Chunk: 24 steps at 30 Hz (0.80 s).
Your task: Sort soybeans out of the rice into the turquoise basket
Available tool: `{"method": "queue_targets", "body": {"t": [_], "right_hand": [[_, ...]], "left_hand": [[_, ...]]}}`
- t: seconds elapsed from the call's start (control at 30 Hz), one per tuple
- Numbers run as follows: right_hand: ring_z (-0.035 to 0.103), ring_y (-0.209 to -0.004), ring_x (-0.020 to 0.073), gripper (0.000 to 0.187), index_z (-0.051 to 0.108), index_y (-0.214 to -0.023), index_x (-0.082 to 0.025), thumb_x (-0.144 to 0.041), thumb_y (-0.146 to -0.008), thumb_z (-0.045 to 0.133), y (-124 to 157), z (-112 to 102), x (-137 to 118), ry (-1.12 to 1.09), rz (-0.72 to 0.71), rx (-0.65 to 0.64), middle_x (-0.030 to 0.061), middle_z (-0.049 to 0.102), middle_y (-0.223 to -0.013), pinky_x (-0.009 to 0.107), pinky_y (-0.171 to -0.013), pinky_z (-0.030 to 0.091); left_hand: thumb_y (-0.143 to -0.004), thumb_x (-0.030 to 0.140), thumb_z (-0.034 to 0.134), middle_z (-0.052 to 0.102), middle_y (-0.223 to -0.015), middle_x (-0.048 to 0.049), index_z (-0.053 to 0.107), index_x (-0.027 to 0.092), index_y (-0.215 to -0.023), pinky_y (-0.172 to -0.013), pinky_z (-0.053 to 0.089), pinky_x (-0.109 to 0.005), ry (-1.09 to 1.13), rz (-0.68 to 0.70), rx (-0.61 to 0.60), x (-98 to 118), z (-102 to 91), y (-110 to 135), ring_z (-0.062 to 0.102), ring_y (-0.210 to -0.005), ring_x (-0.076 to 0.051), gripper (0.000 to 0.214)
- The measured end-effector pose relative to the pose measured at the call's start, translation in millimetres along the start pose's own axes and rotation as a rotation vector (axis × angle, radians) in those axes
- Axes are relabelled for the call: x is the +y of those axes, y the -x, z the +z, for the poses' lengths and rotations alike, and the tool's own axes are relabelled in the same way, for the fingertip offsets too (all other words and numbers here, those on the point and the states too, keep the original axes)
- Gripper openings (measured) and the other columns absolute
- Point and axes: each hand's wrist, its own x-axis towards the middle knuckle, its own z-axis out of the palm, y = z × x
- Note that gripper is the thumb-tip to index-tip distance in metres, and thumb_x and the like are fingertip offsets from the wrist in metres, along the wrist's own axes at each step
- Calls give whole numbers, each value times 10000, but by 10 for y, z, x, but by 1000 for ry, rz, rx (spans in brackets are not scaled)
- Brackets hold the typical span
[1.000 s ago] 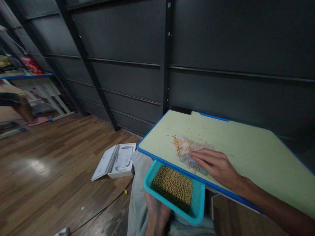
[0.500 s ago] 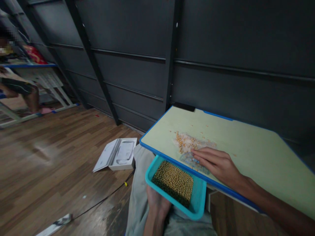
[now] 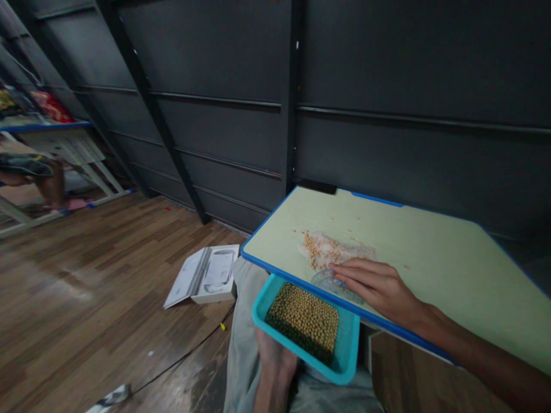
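Observation:
My right hand [image 3: 379,287] lies flat on the pale green table [image 3: 439,269], fingers stretched out and pressing on a clear plastic piece [image 3: 333,284] near the table's front edge. Just beyond the fingertips lies a mixed pile of yellow beans and white grains [image 3: 327,249]. Below the edge, a teal tray [image 3: 344,355] filled with beans [image 3: 303,318] rests on my lap. My left hand [image 3: 275,364] is under the tray's near side and holds it; its fingers are hidden.
A dark panelled wall [image 3: 387,86] stands right behind the table. On the wooden floor [image 3: 86,298] lies an open white box [image 3: 206,275] and a thin cable [image 3: 189,350]. Another person's legs [image 3: 38,178] show at far left by a blue-edged table.
The camera swayed a little. My right hand stays on the plastic piece by the pile, and the tray stays under the table's edge.

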Motion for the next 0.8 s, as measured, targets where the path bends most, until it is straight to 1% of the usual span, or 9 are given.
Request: {"method": "queue_targets", "body": {"t": [0.13, 0.23, 0.33, 0.47, 0.57, 0.67, 0.8], "right_hand": [[690, -1025, 187, 330, 651, -1274, -225, -142, -967, 560, 30, 4, 20, 21, -1, 32, 58, 735, -1149, 374, -891, 599], [689, -1017, 176, 327, 652, -1268, -228, -144, -963, 573, 28, 23, 12, -12, 0, 8, 50, 735, -1137, 359, -887, 599], [688, -1010, 174, 329, 643, -1277, -219, -142, -967, 564, -1, 53, -8, -23, -7, -23, 52, 735, -1127, 358, -876, 604], [683, -1036, 191, 332, 637, -1288, -206, -137, -985, 518, -43, 75, -13, 25, -36, -36, 72, 728, -1155, 387, -891, 604], [679, -1056, 203, 324, 646, -1277, -191, -144, -995, 494, -63, 57, -2, 72, -53, -48, 83, 728, -1165, 405, -907, 600], [690, -1030, 208, 317, 662, -1259, -171, -152, -1000, 481, -71, 24, 19, 113, -29, -36, 95, 733, -1146, 403, -886, 608], [691, -1035, 209, 355, 644, -1294, -207, -130, -986, 486, -62, 2, 80, 157, -2, -27, 82, 729, -1168, 405, -888, 608]], "left_hand": [[-849, 406, 551, 718, -1169, -168, 697, 167, -1169, -969, 497, -548, -53, -24, 46, -7, -128, 23, 644, -1125, -348, 425], [-870, 334, 547, 726, -1157, -160, 697, 164, -1172, -982, 492, -536, -89, -43, 81, -1, -166, 42, 652, -1117, -329, 378], [-877, 315, 545, 725, -1168, -154, 695, 163, -1181, -996, 486, -524, -74, -37, 79, 4, -133, 56, 650, -1126, -318, 371], [-877, 321, 552, 720, -1180, -161, 702, 151, -1173, -1006, 479, -521, -54, -46, 73, 3, -72, 73, 646, -1134, -322, 373], [-884, 332, 543, 725, -1172, -156, 709, 160, -1165, -1005, 476, -533, -66, -53, 66, 4, -67, 84, 649, -1130, -328, 369], [-888, 317, 534, 731, -1159, -148, 712, 173, -1164, -999, 481, -535, -74, -48, 60, 8, -76, 91, 652, -1124, -331, 359], [-887, 300, 522, 738, -1140, -141, 709, 183, -1170, -982, 496, -522, -77, -47, 74, 8, -71, 94, 661, -1106, -324, 358]]}}
